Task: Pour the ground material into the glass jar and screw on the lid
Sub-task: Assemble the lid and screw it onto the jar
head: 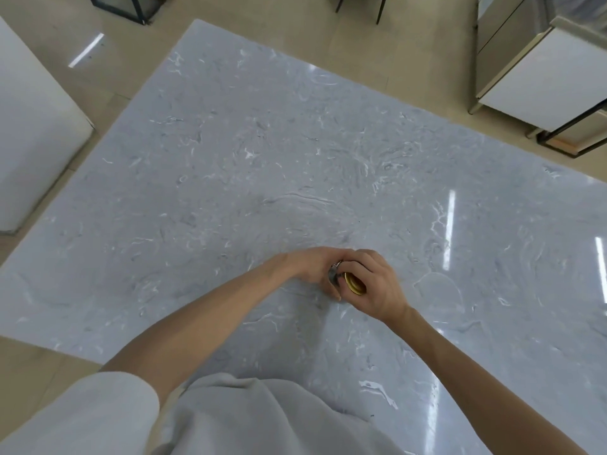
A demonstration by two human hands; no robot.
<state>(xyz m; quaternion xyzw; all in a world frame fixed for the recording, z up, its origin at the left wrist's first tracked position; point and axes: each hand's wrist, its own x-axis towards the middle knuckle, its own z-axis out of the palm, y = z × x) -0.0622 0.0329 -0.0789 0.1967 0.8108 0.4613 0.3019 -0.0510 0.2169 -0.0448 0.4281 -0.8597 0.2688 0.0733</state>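
Note:
Both hands meet over the grey marble table (295, 159), near its front middle. My left hand (312, 267) curls around a small glass jar (334, 274), of which only a sliver of glass shows between the fingers. My right hand (374, 284) grips a gold metal lid (355, 284) from above, with the lid tilted and sitting at the jar's mouth. The jar's contents are hidden by the hands. No ground material or other vessel is visible.
A white cabinet (33, 126) stands off the table's left edge. White and steel cabinets (542, 70) stand at the back right. Dark metal frame legs (131, 8) rise from the beige floor beyond the far edge.

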